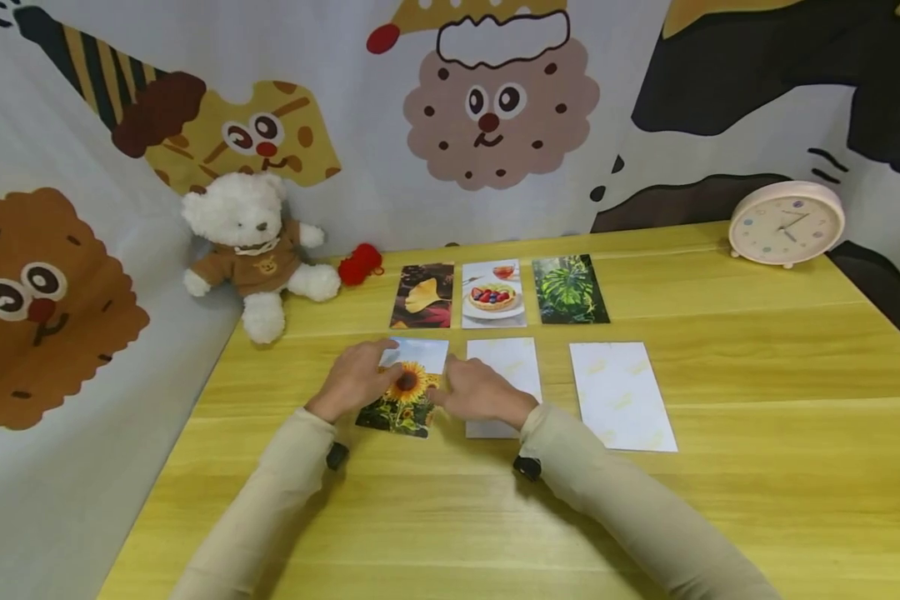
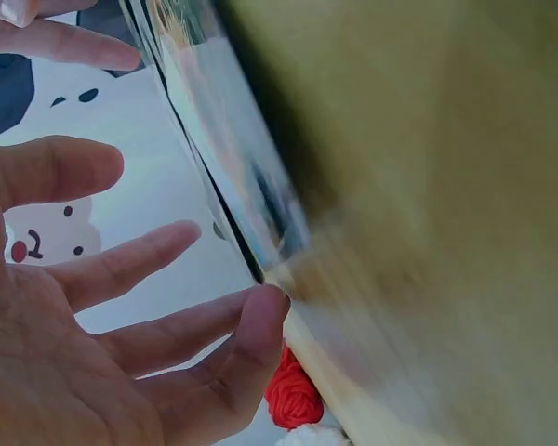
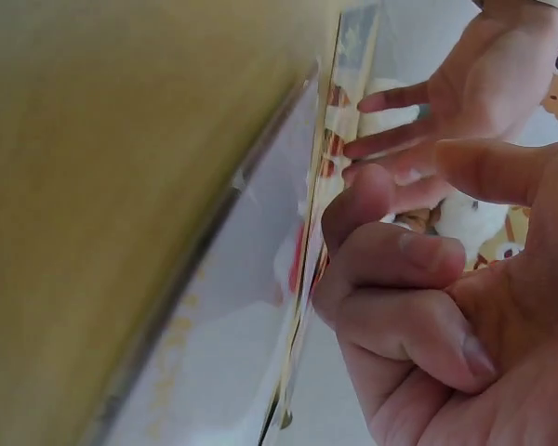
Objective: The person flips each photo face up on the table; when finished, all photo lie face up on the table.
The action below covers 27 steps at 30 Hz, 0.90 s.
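A sunflower picture card point(image 1: 403, 414) lies face up at the left of the front row, slightly turned. My left hand point(image 1: 352, 379) is at its left side, thumb and fingertips over the card's edge. In the left wrist view, the left hand's fingers point(image 2: 139, 265) are spread and extended. At the card's right side is my right hand point(image 1: 483, 392), thumb reaching to that edge. In the right wrist view its fingers point(image 3: 400, 316) bend loosely, with nothing between them. Partly under the right hand lies a white card point(image 1: 506, 358); another white card point(image 1: 622, 396) lies further right.
Behind are three picture cards: a yellow leaf card point(image 1: 423, 296), a fruit tart card point(image 1: 493, 294) and a green leaf card point(image 1: 572, 289). A white teddy bear point(image 1: 258, 250) and red yarn-like item point(image 1: 360, 264) sit back left. A round clock point(image 1: 787, 223) stands back right.
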Available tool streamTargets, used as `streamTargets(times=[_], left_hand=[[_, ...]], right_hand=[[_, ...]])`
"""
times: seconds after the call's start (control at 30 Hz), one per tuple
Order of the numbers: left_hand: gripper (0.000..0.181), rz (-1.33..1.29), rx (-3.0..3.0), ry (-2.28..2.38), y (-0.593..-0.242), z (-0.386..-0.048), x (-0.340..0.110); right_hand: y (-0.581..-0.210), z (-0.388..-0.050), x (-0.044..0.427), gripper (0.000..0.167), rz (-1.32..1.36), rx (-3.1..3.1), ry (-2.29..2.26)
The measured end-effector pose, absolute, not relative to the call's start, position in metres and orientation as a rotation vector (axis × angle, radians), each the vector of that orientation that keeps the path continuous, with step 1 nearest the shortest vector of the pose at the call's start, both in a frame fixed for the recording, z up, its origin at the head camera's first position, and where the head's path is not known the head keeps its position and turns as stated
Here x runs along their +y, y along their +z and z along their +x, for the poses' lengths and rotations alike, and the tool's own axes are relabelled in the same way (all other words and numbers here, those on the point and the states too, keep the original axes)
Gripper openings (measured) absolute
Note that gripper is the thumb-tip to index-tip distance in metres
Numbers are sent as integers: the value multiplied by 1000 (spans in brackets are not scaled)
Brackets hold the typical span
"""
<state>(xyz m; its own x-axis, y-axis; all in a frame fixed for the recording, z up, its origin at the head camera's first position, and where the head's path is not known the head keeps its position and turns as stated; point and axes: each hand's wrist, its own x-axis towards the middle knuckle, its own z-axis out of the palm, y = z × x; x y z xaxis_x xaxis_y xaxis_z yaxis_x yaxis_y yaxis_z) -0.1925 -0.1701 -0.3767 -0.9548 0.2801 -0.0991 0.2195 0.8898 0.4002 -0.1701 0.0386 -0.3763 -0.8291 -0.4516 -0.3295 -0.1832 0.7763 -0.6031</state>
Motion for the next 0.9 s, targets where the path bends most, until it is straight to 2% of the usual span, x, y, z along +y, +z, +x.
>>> streamTargets(times=[0.23,0.33,0.5,0.7,0.9], left_hand=[[42,434,2864,800,-371,-176,-167],[43,476,2561,1148,-365,-165,-158],[52,295,1929,1624,-364,-147,-136],[55,184,1834,1678,-368,-134,-113],[56,129,1862,1718,-370,-135,-99]], right_hand=[[-369,-168,64,71,-503,2576,-872],[-363,-166,87,64,-550,2645,-883],[-362,-156,125,58,-596,2707,-923],[-371,-137,149,56,-688,2748,-915],[-375,-126,150,61,-676,2780,-899]])
